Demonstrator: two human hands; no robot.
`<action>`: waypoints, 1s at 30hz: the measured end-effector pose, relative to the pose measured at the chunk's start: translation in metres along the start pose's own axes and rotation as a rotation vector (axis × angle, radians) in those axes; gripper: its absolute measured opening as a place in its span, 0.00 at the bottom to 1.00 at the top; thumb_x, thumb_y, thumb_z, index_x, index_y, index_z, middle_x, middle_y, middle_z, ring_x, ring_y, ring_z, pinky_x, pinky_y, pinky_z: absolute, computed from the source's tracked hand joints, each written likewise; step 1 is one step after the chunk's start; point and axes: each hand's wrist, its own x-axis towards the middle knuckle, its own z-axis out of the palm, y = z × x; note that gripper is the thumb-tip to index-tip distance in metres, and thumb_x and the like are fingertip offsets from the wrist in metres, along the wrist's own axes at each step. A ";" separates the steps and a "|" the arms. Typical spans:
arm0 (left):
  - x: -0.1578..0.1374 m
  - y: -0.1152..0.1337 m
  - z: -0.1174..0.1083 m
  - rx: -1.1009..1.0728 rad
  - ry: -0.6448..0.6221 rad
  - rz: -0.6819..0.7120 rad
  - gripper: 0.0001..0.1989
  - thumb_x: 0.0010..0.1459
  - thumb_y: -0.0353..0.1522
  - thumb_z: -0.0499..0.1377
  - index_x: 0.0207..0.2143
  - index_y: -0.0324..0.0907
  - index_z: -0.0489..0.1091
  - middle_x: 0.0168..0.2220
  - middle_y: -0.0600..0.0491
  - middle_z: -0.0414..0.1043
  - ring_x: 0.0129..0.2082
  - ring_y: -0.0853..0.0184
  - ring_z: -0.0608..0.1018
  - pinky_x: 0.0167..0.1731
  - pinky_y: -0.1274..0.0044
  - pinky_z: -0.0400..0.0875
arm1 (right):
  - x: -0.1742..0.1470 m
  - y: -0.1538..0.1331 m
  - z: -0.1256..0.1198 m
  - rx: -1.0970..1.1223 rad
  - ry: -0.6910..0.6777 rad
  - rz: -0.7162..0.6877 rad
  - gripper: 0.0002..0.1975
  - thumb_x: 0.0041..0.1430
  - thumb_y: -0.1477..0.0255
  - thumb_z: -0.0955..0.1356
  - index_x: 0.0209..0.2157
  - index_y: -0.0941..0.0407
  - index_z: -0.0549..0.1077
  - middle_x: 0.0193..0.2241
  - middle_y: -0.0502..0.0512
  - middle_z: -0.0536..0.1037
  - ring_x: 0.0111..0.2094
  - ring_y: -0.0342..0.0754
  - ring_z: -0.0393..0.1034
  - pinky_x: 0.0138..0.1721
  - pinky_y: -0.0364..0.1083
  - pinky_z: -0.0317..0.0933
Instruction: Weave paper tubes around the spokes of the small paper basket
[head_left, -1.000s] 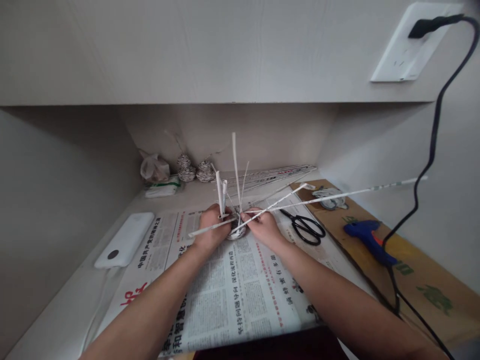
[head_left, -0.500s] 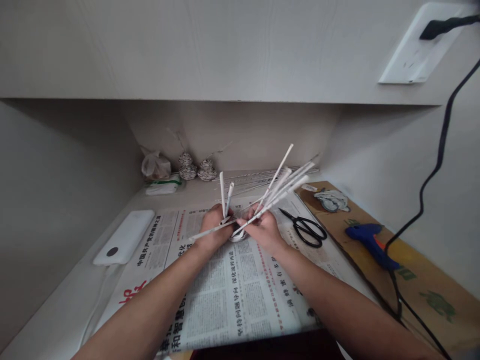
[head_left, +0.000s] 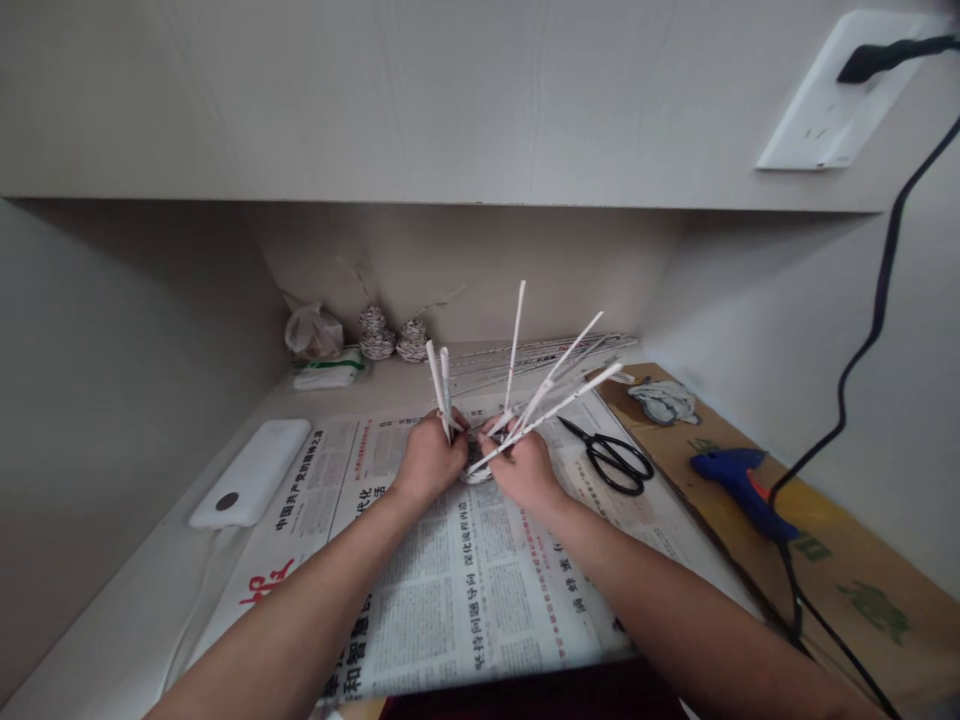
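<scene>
A small round woven base (head_left: 477, 472) of rolled paper sits between my two hands above the newspaper (head_left: 442, 570). Several stiff white paper tubes (head_left: 551, 385) rise from it and fan out, most of them to the right. My left hand (head_left: 433, 452) is closed around its left side, where two tubes (head_left: 439, 385) stand up by the fingers. My right hand (head_left: 527, 464) grips the right side, fingers pinched at the foot of the tubes. Both sets of fingertips are partly hidden by the weaving.
Black scissors (head_left: 611, 455) lie to the right, beside cardboard (head_left: 795, 540) bearing a blue glue gun (head_left: 742, 485) and a crumpled cloth (head_left: 664, 400). A white power bank (head_left: 251, 475) lies left. Behind are two woven gourds (head_left: 376, 335), a plastic bag (head_left: 313, 330) and loose paper sticks (head_left: 525, 355).
The tubes on the right have spread apart, one now standing nearly upright. The tube that lay slanted across my left hand no longer shows there. Both hands stay close around the base.
</scene>
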 end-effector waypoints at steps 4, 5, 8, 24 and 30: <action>0.000 -0.002 0.003 -0.044 0.008 0.000 0.09 0.54 0.26 0.56 0.35 0.43 0.75 0.29 0.52 0.78 0.32 0.62 0.79 0.38 0.73 0.71 | 0.001 0.002 0.002 0.041 0.002 0.077 0.08 0.59 0.64 0.68 0.33 0.53 0.74 0.28 0.53 0.79 0.29 0.49 0.72 0.34 0.46 0.65; 0.000 -0.003 0.003 -0.046 0.000 0.006 0.09 0.54 0.26 0.56 0.34 0.43 0.75 0.29 0.52 0.78 0.32 0.63 0.79 0.38 0.73 0.71 | 0.001 0.003 0.003 0.036 -0.005 0.081 0.08 0.58 0.64 0.68 0.32 0.53 0.74 0.27 0.53 0.78 0.28 0.49 0.72 0.33 0.45 0.64; 0.003 -0.006 0.000 -0.085 -0.078 0.021 0.07 0.53 0.28 0.57 0.32 0.43 0.75 0.29 0.52 0.78 0.30 0.64 0.79 0.35 0.74 0.71 | 0.000 0.007 0.004 0.022 -0.013 0.076 0.08 0.58 0.64 0.67 0.31 0.53 0.73 0.26 0.53 0.78 0.29 0.49 0.72 0.33 0.45 0.64; 0.016 -0.021 -0.045 -0.429 -0.699 0.021 0.20 0.50 0.36 0.68 0.47 0.46 0.77 0.43 0.48 0.81 0.41 0.60 0.82 0.42 0.70 0.77 | -0.002 0.010 0.003 0.102 -0.037 0.085 0.08 0.61 0.63 0.67 0.33 0.53 0.71 0.28 0.52 0.77 0.30 0.49 0.71 0.33 0.45 0.63; 0.015 -0.024 -0.037 -0.515 -0.697 0.009 0.18 0.50 0.37 0.68 0.45 0.43 0.77 0.42 0.46 0.81 0.42 0.59 0.82 0.45 0.68 0.76 | -0.002 0.009 0.002 0.073 -0.046 0.078 0.08 0.62 0.64 0.66 0.33 0.53 0.71 0.27 0.51 0.76 0.29 0.47 0.70 0.32 0.45 0.62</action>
